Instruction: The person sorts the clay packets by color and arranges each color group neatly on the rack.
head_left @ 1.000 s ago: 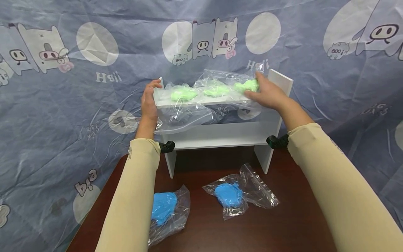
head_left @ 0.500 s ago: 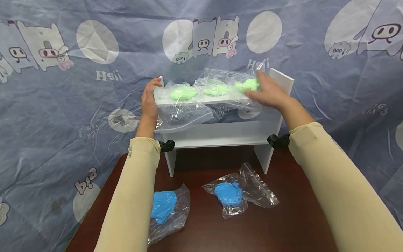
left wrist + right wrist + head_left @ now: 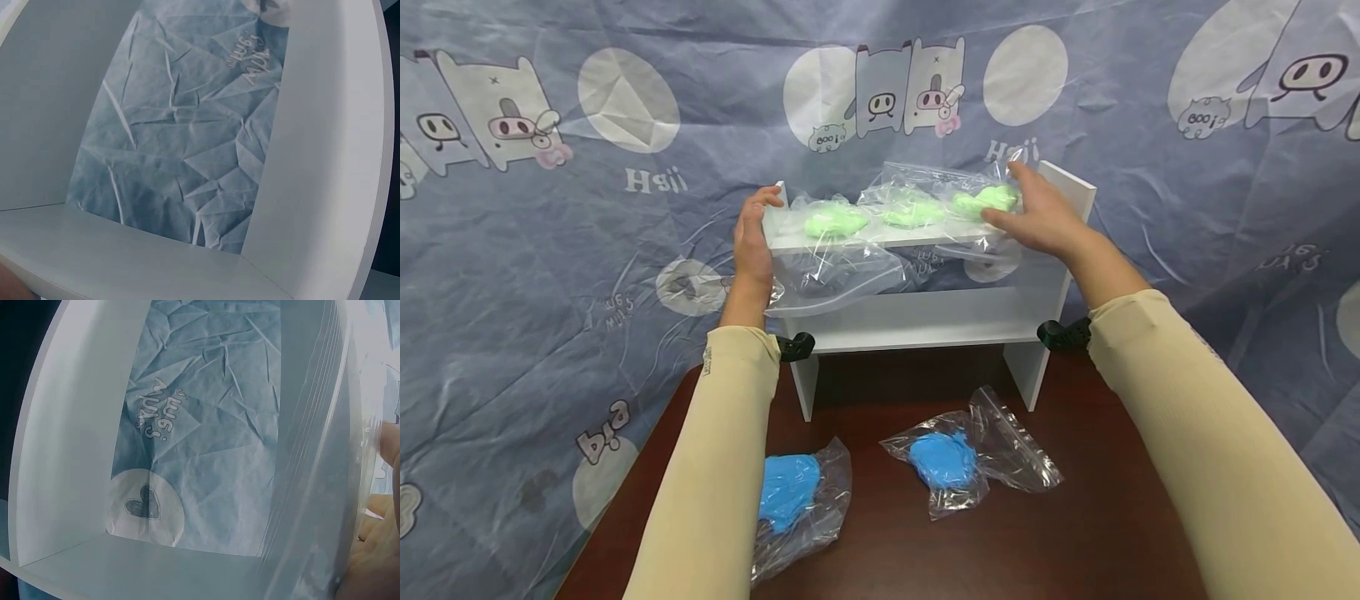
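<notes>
A white two-tier shelf stands on the table. Along its top board lie three clear zip bags with soft light green contents: a left one, a middle one and a right one. My left hand holds the shelf's left side panel from outside, fingers bent over its upper edge; the thumb is hidden. With thumb in front and fingers behind, my right hand grips the right green bag. Plastic from that bag hangs over the board edge in the right wrist view.
On the dark red table lie two clear bags with blue contents, one near the left forearm and one at the middle. A printed blue-grey cloth hangs behind the shelf. The left bag's plastic droops over the front.
Both hands stay at nearly the same places. The right fingers shift only slightly around the right green bag, and the whole view drifts a little.
</notes>
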`<move>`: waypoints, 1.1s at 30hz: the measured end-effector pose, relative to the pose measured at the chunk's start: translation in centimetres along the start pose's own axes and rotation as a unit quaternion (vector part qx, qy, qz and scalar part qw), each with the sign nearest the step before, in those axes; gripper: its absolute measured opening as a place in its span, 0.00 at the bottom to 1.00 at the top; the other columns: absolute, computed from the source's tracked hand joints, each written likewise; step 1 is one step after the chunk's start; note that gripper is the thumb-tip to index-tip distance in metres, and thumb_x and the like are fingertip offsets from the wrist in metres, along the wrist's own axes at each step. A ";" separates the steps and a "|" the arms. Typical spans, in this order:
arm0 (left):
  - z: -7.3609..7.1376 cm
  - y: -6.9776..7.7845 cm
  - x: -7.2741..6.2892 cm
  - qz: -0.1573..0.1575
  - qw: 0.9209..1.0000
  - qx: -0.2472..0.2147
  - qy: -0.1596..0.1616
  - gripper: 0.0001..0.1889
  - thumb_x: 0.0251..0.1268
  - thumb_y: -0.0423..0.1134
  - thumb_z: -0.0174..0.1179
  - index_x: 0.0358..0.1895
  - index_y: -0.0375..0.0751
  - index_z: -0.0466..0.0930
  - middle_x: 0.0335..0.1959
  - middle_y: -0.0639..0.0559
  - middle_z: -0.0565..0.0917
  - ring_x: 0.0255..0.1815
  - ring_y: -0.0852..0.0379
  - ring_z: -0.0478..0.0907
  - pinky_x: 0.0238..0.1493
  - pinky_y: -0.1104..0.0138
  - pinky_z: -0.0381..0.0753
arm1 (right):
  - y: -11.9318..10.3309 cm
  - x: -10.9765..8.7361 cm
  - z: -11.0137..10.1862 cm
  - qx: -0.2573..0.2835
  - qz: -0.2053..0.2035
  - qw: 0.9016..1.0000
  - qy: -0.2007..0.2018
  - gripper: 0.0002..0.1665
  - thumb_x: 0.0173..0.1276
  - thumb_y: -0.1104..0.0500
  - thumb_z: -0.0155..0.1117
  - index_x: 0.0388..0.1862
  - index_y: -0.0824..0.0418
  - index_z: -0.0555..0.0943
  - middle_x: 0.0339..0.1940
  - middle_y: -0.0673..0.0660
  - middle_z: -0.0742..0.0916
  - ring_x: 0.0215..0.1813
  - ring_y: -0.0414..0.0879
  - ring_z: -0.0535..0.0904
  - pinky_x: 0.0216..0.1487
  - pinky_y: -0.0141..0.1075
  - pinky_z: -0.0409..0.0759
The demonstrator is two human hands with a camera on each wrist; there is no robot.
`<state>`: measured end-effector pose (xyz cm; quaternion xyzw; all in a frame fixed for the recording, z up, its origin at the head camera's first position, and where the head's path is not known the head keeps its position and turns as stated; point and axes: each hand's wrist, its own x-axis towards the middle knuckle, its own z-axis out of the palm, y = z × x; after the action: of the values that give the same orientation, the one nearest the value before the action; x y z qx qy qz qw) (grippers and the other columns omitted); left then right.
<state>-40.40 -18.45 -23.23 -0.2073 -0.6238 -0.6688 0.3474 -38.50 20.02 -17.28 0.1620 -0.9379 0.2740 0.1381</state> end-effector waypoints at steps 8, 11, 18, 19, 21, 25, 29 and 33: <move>-0.1 -0.1 0.1 0.002 1.000 -0.002 -0.001 0.15 0.71 0.43 0.37 0.40 0.46 0.76 0.69 0.40 0.73 0.76 0.52 0.63 0.70 0.71 0.62 | 0.1 0.1 0.2 0.027 -0.004 0.999 0.031 0.49 0.74 0.41 0.52 0.82 0.60 0.43 0.84 0.62 0.54 0.83 0.61 0.48 0.81 0.57 0.47; -0.2 -0.2 0.1 0.003 1.000 -0.003 -0.002 0.15 0.71 0.43 0.37 0.40 0.48 0.76 0.70 0.38 0.72 0.76 0.51 0.63 0.71 0.68 0.62 | 0.2 0.0 0.4 0.030 -0.021 0.998 0.048 0.47 0.74 0.42 0.52 0.82 0.59 0.47 0.83 0.61 0.56 0.83 0.60 0.49 0.81 0.57 0.47; 0.0 -0.1 0.2 0.000 1.000 -0.005 0.000 0.15 0.70 0.43 0.37 0.39 0.46 0.76 0.69 0.38 0.73 0.75 0.52 0.64 0.71 0.69 0.62 | 0.6 -0.6 0.8 0.056 -0.071 0.989 0.118 0.32 0.75 0.53 0.50 0.76 0.58 0.64 0.78 0.61 0.68 0.81 0.58 0.58 0.81 0.52 0.52; 0.0 -0.1 0.2 -0.001 1.000 -0.007 0.001 0.15 0.70 0.42 0.37 0.38 0.45 0.76 0.69 0.38 0.73 0.75 0.51 0.64 0.71 0.69 0.61 | 0.6 -0.7 0.9 0.063 -0.073 0.987 0.131 0.31 0.75 0.55 0.49 0.75 0.58 0.66 0.77 0.61 0.70 0.80 0.57 0.60 0.81 0.51 0.54; 0.0 -0.1 0.3 -0.001 1.000 -0.017 -0.001 0.15 0.70 0.41 0.37 0.38 0.43 0.76 0.69 0.35 0.72 0.75 0.50 0.63 0.72 0.68 0.61 | 0.5 -0.9 0.8 0.072 -0.065 0.983 0.157 0.28 0.75 0.55 0.48 0.73 0.56 0.70 0.75 0.59 0.73 0.80 0.54 0.62 0.80 0.49 0.56; 0.1 0.0 0.5 0.002 1.000 -0.014 -0.003 0.15 0.70 0.41 0.36 0.38 0.46 0.75 0.69 0.35 0.71 0.76 0.49 0.63 0.72 0.67 0.61 | 0.1 -1.3 0.5 0.078 -0.058 0.975 0.200 0.26 0.74 0.54 0.47 0.69 0.51 0.75 0.72 0.56 0.77 0.77 0.53 0.66 0.78 0.50 0.61; 0.1 0.1 0.4 -0.002 1.000 0.002 -0.003 0.15 0.71 0.43 0.36 0.39 0.48 0.75 0.70 0.38 0.72 0.76 0.51 0.63 0.72 0.69 0.61 | -0.3 -1.9 0.6 0.085 -0.081 0.967 0.225 0.25 0.72 0.55 0.50 0.66 0.51 0.77 0.69 0.56 0.80 0.72 0.54 0.70 0.75 0.51 0.63; 0.1 0.3 0.1 -0.010 1.000 0.006 -0.001 0.14 0.70 0.44 0.37 0.37 0.50 0.75 0.69 0.39 0.73 0.75 0.51 0.62 0.73 0.67 0.59 | -0.4 -2.9 1.4 0.101 -0.105 0.962 0.229 0.25 0.71 0.55 0.52 0.66 0.50 0.77 0.66 0.56 0.82 0.71 0.52 0.71 0.75 0.49 0.63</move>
<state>-40.28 -18.33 -22.99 -0.1999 -0.6298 -0.6684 0.3415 -35.91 19.52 -19.26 0.2057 -0.8264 0.3809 0.3602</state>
